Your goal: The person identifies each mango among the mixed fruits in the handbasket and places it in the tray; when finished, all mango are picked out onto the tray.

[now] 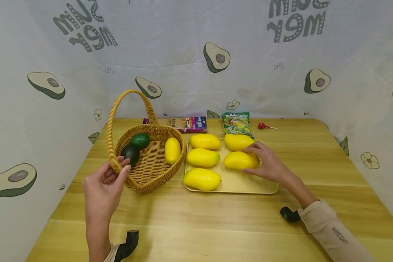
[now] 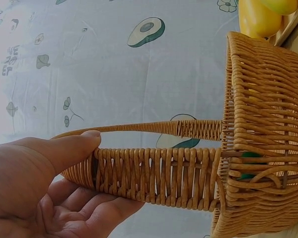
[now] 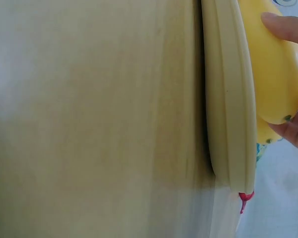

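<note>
My left hand [image 1: 103,187] holds the handle [image 2: 156,173] of a wicker basket [image 1: 155,185], thumb on one side and fingers on the other. Inside the basket lie a dark avocado [image 1: 131,154], a green avocado [image 1: 140,140] and a yellow mango [image 1: 173,151]. Over the pale yellow tray [image 1: 245,185], my right hand [image 1: 268,163] grips a mango [image 1: 237,160] between thumb and fingers; the right wrist view shows this mango [image 3: 275,69] at the tray's edge. Behind it is another mango [image 1: 237,142]. Three more mangoes [image 1: 203,157] line the tray's left side.
Behind the basket lies a purple and tan snack packet [image 1: 190,124]. A green candy bag [image 1: 237,123] sits behind the tray, with a red lollipop [image 1: 262,126] to its right. Patterned cloth [image 1: 190,83] hangs around the wooden table [image 1: 196,225].
</note>
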Action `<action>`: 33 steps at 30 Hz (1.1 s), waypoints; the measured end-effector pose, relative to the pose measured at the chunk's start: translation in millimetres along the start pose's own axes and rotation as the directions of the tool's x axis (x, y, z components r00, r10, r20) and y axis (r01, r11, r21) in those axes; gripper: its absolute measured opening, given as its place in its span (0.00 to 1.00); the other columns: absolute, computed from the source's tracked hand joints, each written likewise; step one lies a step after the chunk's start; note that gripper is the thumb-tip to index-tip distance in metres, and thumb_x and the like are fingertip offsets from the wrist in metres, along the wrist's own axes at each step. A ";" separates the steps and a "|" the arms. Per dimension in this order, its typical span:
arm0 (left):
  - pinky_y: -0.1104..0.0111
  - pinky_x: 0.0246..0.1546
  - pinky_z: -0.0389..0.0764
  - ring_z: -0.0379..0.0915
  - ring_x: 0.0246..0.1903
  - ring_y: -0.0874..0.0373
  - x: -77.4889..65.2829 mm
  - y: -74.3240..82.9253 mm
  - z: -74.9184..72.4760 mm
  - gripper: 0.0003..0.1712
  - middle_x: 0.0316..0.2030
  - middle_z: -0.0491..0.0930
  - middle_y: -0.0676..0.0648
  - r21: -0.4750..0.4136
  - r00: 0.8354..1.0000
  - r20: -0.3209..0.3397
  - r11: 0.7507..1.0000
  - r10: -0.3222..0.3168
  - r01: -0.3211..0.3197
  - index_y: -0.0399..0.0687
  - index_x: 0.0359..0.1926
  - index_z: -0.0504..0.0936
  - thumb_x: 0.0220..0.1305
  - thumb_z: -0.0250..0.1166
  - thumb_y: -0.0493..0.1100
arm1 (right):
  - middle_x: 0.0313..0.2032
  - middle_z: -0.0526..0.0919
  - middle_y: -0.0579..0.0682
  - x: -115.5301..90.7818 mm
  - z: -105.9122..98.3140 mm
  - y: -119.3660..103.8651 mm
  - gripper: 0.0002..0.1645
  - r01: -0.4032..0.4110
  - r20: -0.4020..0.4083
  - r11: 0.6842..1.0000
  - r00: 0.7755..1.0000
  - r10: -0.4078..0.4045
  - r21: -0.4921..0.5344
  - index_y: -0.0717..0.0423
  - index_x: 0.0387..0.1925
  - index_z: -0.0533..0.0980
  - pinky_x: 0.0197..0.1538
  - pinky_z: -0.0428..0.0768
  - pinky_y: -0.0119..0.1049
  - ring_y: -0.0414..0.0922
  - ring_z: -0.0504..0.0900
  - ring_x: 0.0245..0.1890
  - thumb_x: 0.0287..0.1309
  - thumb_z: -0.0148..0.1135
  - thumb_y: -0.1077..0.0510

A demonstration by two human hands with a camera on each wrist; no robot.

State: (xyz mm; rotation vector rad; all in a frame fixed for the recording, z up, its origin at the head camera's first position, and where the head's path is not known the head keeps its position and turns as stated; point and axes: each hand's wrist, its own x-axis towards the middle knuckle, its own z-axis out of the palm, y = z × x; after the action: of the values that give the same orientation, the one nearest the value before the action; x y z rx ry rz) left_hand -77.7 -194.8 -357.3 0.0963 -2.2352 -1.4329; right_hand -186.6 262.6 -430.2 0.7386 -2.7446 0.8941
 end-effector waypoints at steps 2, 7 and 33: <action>0.83 0.46 0.84 0.84 0.44 0.79 -0.2 0.5 0.1 0.18 0.51 0.91 0.39 0.000 1.000 0.000 1.000 -0.002 0.002 0.35 0.60 0.87 0.72 0.73 0.35 | 0.52 0.79 0.60 -0.2 -0.5 0.1 0.36 -0.002 0.007 1.000 1.000 0.002 -0.007 0.65 0.60 0.83 0.60 0.81 0.63 0.59 0.79 0.52 0.51 0.89 0.57; 0.82 0.47 0.84 0.84 0.44 0.80 -0.3 1.3 0.1 0.18 0.51 0.91 0.38 -0.004 1.000 0.003 1.000 -0.008 0.008 0.35 0.60 0.87 0.72 0.73 0.34 | 0.53 0.80 0.60 -0.1 -1.1 0.4 0.37 0.001 0.026 1.000 1.000 0.000 -0.025 0.65 0.60 0.83 0.60 0.81 0.64 0.59 0.78 0.53 0.52 0.88 0.55; 0.83 0.46 0.83 0.84 0.44 0.80 0.3 -0.3 0.0 0.17 0.49 0.91 0.40 0.010 1.000 -0.008 1.000 0.013 -0.013 0.36 0.59 0.88 0.71 0.73 0.35 | 0.54 0.79 0.64 5.3 -0.5 -2.0 0.35 -0.044 0.009 0.997 0.999 0.045 -0.067 0.69 0.58 0.82 0.60 0.79 0.66 0.62 0.77 0.54 0.53 0.87 0.57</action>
State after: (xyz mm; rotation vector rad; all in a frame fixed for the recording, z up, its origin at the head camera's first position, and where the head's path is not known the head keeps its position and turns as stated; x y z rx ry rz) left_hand -78.0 -195.0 -357.5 0.0906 -2.2326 -1.4121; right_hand -190.1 259.3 -427.2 0.6742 -2.7953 0.8042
